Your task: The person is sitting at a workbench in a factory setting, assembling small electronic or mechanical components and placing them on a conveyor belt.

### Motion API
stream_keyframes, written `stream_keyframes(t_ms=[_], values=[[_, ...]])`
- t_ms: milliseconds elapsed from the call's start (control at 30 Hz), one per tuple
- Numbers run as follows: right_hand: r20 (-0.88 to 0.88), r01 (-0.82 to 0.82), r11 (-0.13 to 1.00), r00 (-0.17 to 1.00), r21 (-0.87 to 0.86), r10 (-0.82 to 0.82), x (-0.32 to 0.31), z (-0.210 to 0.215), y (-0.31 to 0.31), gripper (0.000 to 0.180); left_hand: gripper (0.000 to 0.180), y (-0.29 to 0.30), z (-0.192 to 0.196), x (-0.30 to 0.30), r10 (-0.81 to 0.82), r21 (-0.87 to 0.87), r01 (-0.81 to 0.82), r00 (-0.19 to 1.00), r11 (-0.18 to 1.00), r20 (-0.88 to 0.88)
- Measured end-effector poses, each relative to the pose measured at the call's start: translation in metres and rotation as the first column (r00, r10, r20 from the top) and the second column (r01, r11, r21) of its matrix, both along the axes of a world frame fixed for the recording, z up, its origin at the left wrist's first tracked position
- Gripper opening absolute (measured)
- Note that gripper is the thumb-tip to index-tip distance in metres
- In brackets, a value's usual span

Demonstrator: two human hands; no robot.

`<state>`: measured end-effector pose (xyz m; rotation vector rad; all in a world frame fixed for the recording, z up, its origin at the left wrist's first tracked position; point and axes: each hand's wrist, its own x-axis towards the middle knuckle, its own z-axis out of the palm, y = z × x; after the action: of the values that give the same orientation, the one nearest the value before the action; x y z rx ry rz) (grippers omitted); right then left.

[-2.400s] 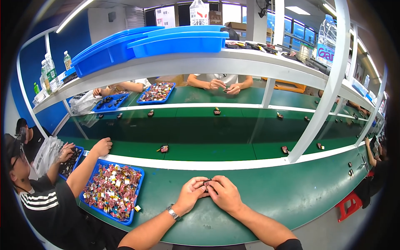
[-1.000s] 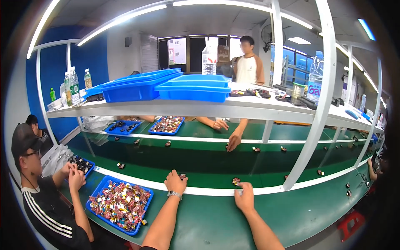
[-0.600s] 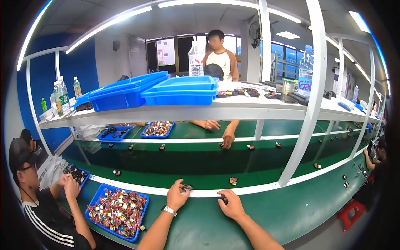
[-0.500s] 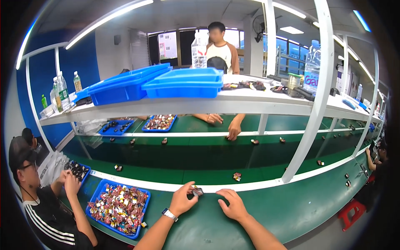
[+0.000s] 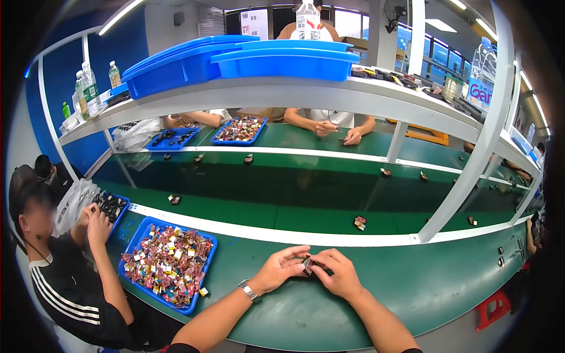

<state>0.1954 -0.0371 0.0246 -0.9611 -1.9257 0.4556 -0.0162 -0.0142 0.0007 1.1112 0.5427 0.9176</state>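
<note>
Above the near edge of the green bench, my left hand point(image 5: 283, 269) grips a small dark part with a reddish face point(image 5: 308, 266) between its thumb and fingers. The thumb and fingertips of my right hand point(image 5: 336, 272) close on the same part from the right. My fingers cover much of it, so its exact kind does not show. To the left of my hands stands a blue tray point(image 5: 207, 259) heaped with small red, white and yellow pieces point(image 5: 168, 262).
A co-worker point(image 5: 65, 276) at left handles pieces by a tray of black parts point(image 5: 109, 207). Similar small parts point(image 5: 359, 222) lie on the dark green belt point(image 5: 259, 203) beyond a white rail. Blue bins point(image 5: 288, 62) and bottles stand on the overhead shelf. A slanted white post point(image 5: 465, 182) rises at right.
My right hand has moved in from the right and now grips the small part together with my left. The whole view has shifted, showing more of the bench.
</note>
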Motion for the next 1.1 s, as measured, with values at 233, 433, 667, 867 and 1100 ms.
stream_keyframes(t_ms=[233, 433, 667, 867, 1100], values=[[0.057, 0.102, 0.978, 0.992, 0.181, -0.114, 0.0, 0.002, 0.001, 0.027, 0.04, -0.006, -0.008, 0.015, 0.008, -0.155, 0.02, 0.984, 0.988, 0.177], [0.11, 0.061, 0.982, 0.991, 0.179, -0.082, -0.005, 0.001, 0.006, 0.026, 0.034, -0.008, 0.001, 0.012, 0.124, -0.115, -0.117, 0.991, 0.986, 0.056], [0.161, 0.01, 0.997, 0.987, 0.075, -0.022, 0.003, 0.005, 0.008, 0.021, 0.033, -0.004, -0.005, 0.014, 0.077, -0.079, -0.079, 0.996, 0.994, -0.033], [0.081, -0.011, 1.0, 0.997, 0.018, 0.009, 0.003, -0.001, 0.01, 0.013, 0.034, -0.003, 0.004, 0.012, 0.049, -0.092, -0.055, 0.997, 0.994, -0.066], [0.052, -0.012, 0.997, 0.999, -0.07, 0.016, 0.004, -0.002, 0.004, 0.01, 0.041, -0.002, 0.001, 0.011, -0.084, -0.019, 0.084, 0.996, 0.996, -0.029]])
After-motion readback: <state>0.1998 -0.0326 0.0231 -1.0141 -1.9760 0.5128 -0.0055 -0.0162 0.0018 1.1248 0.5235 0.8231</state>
